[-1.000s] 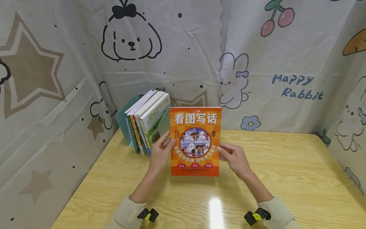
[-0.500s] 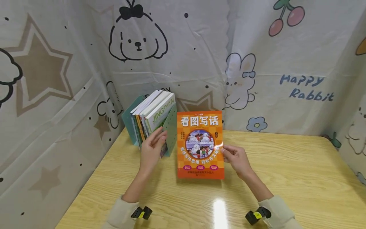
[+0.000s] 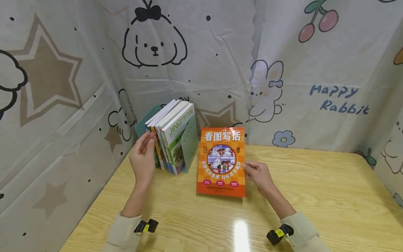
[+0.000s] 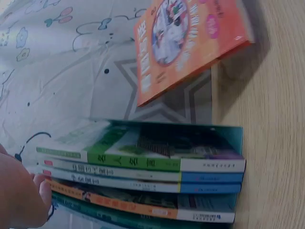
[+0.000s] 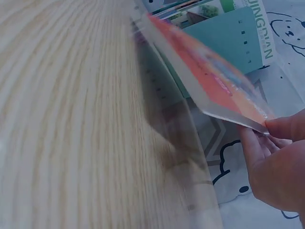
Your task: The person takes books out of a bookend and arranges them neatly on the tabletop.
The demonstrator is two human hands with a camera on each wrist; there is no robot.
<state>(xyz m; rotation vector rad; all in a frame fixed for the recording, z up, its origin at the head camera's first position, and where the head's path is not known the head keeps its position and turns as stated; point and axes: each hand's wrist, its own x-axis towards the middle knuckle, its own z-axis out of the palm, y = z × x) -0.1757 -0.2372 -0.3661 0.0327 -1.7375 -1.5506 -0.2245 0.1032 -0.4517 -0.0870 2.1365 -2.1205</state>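
Note:
My right hand (image 3: pixel 259 175) pinches the right edge of an orange book (image 3: pixel 220 189) and holds it up, its cover facing me. In the right wrist view the thumb lies on the cover and the fingers are behind it. My left hand (image 3: pixel 143 154) is at the front of a row of upright books (image 3: pixel 171 136), fingertips right at the upper spines and loosely bent. Close by the fingers in the left wrist view is the orange-spined book (image 4: pixel 119 202). The green-spined book (image 4: pixel 133 161) stands at the row's right end.
A teal bookend (image 3: pixel 190 143) stands at the row's right side, with another teal panel (image 3: pixel 141 122) at its left. The wooden table (image 3: pixel 315 189) meets a patterned cloth (image 3: pixel 220 70) at the back and sides.
My left hand has let go of the orange book and moved left to the row of books. The orange book, still in my right hand, has shifted slightly right and tilted.

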